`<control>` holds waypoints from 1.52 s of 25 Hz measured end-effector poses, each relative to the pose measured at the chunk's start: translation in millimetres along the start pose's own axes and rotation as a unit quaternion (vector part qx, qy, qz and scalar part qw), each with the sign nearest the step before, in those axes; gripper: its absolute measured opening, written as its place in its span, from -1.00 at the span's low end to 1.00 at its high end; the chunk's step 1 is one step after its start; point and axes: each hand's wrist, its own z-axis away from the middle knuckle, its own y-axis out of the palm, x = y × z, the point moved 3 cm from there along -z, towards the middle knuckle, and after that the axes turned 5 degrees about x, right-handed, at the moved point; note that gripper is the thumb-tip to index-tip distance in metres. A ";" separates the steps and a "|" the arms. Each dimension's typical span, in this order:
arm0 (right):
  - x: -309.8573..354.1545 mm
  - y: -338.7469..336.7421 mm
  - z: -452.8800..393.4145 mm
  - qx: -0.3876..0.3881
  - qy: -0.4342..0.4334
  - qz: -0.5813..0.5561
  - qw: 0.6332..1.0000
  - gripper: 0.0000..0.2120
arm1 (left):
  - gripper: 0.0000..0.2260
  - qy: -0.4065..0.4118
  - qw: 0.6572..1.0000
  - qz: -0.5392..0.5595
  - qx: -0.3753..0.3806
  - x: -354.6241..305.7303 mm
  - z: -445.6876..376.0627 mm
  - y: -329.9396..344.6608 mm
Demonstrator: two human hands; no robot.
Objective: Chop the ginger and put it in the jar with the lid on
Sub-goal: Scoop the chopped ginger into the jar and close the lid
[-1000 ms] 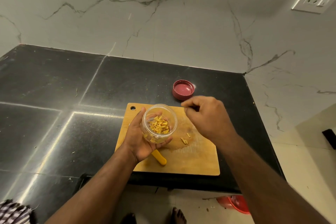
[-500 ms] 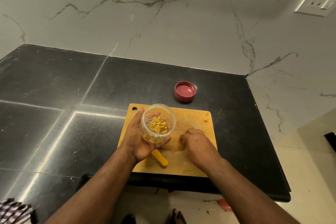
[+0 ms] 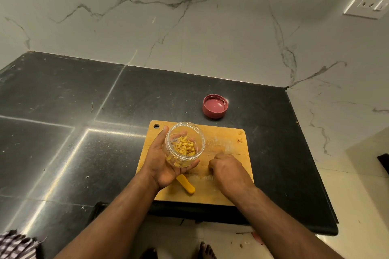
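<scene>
Over the cutting board (image 3: 227, 139), hands: left (image 3: 160, 166) grips jar (image 3: 185, 143), right (image 3: 227, 171) fisted.

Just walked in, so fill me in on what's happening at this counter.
A person is collecting chopped ginger. The left hand holds a clear plastic jar, tilted and partly filled with yellow ginger pieces, above a wooden cutting board. The right hand is curled down on the board; what it grips is hidden. The round red lid lies off the jar, on the black counter.
</scene>
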 end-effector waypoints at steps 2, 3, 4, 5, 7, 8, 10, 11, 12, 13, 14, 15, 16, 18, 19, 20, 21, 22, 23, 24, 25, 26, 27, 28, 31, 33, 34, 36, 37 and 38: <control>1.3 1.6 0.8 -0.003 -0.006 -0.003 1.000 -0.77 | -0.41 0.000 1.000 -0.001 -0.001 -0.3 -0.6 0.4; 1.0 2.4 0.2 0.000 -0.006 -0.001 1.000 -0.77 | -0.41 0.001 1.000 -0.002 -0.003 -0.6 -1.2 0.2; -2.6 1.9 -1.6 0.004 0.007 -0.013 1.000 -0.78 | -0.42 0.000 1.000 -0.002 -0.003 -0.9 -1.2 0.0; -10.9 -0.7 -3.4 0.004 0.046 -0.054 0.997 -0.79 | -0.41 -0.002 1.000 -0.002 -0.003 -1.1 -1.3 -0.2; -42.1 -11.2 -5.0 -0.014 0.173 -0.234 0.957 -0.81 | -0.41 -0.005 1.000 -0.003 -0.003 -1.9 -1.3 -0.8; -58.5 -13.8 -3.4 -0.026 0.229 -0.381 0.895 -0.82 | -0.42 -0.004 1.000 -0.003 -0.004 -2.5 -1.1 -1.6; -68.9 -16.9 5.3 -0.013 0.275 -0.663 0.696 -0.80 | -0.42 -0.003 1.000 -0.003 -0.004 -3.5 -1.5 -3.1; -66.3 -21.0 8.9 -0.007 0.266 -0.747 0.609 -0.77 | -0.42 -0.003 1.000 -0.002 -0.005 -3.9 -2.1 -3.5; -61.0 -28.3 11.4 -0.008 0.244 -0.796 0.554 -0.75 | -0.42 -0.002 1.000 -0.003 -0.006 -4.3 -2.3 -3.1; -52.8 -39.6 13.6 -0.007 0.213 -0.820 0.530 -0.73 | -0.42 -0.001 1.000 -0.004 -0.008 -4.4 -2.7 -2.3; -44.3 -53.5 14.4 -0.009 0.175 -0.832 0.527 -0.72 | -0.43 -0.001 1.000 -0.007 -0.007 -4.1 -3.0 -0.9; -35.1 -70.3 15.5 -0.015 0.136 -0.833 0.537 -0.71 | -0.43 -0.003 1.000 -0.010 -0.005 -3.7 -3.7 0.8; -24.2 -89.0 17.2 -0.031 0.093 -0.818 0.566 -0.73 | -0.44 -0.006 1.000 -0.013 -0.003 -3.3 -4.1 2.9; 5.2 -119.9 19.9 -0.082 0.000 -0.715 0.694 -0.80 | -0.44 -0.008 1.000 -0.018 0.002 -2.4 -5.4 7.0; 20.5 -126.7 19.4 -0.112 -0.044 -0.600 0.791 -0.82 | -0.43 -0.007 1.000 -0.020 0.005 -1.8 -6.5 8.0; 36.0 -126.7 17.3 -0.127 -0.086 -0.463 0.873 -0.84 | -0.43 -0.007 1.000 -0.020 0.011 -1.1 -7.4 9.1; 47.9 -123.9 14.6 -0.121 -0.114 -0.352 0.921 -0.84 | -0.43 -0.006 1.000 -0.019 0.016 -0.7 -7.8 9.7; 51.1 -125.1 12.8 -0.113 -0.121 -0.296 0.941 -0.84 | -0.44 -0.004 1.000 -0.015 0.020 -1.0 -7.8 9.8; 47.8 -132.2 10.3 -0.120 -0.118 -0.296 0.940 -0.85 | -0.44 -0.003 1.000 -0.012 0.020 -2.0 -7.9 8.9; 42.8 -142.9 9.1 -0.143 -0.122 -0.331 0.925 -0.87 | -0.44 -0.002 1.000 -0.007 0.017 -4.1 -7.8 7.5; 38.3 -153.6 9.0 -0.181 -0.127 -0.371 0.902 -0.88 | -0.43 -0.001 1.000 0.000 0.012 -6.3 -7.0 6.0; 36.1 -160.2 8.4 -0.214 -0.132 -0.390 0.886 -0.89 | -0.43 0.000 1.000 0.006 0.009 -7.9 -6.8 4.7; 38.4 -161.4 7.1 -0.218 -0.136 -0.381 0.888 -0.88 | -0.43 0.003 1.000 0.007 0.008 -9.0 -6.7 3.6; 45.6 -157.0 4.1 -0.184 -0.142 -0.352 0.907 -0.85 | -0.43 0.006 1.000 0.005 0.008 -10.2 -6.8 3.2; 47.8 -134.6 -15.3 -0.061 -0.133 -0.324 0.935 -0.74 | -0.42 0.014 1.000 0.005 0.001 -13.8 -6.6 2.0; 9.3 -138.3 -48.6 -0.143 -0.066 -0.402 0.902 -0.73 | -0.40 0.016 1.000 0.018 -0.004 -19.5 -8.2 0.0; -17.3 -135.4 -70.1 -0.171 -0.001 -0.396 0.902 -0.68 | -0.40 0.020 1.000 0.021 -0.006 -22.1 -9.4 -1.5; -62.1 -116.3 -114.0 -0.128 0.118 -0.304 0.937 -0.46 | -0.41 0.031 0.999 0.025 -0.012 -25.0 -11.1 -3.1; -75.7 -101.3 -132.8 -0.088 0.148 -0.261 0.950 -0.32 | -0.42 0.036 0.999 0.030 -0.016 -25.4 -11.6 -3.6; -83.5 -87.0 -147.4 -0.058 0.159 -0.235 0.957 -0.18 | -0.42 0.039 0.998 0.035 -0.018 -25.2 -11.9 -4.2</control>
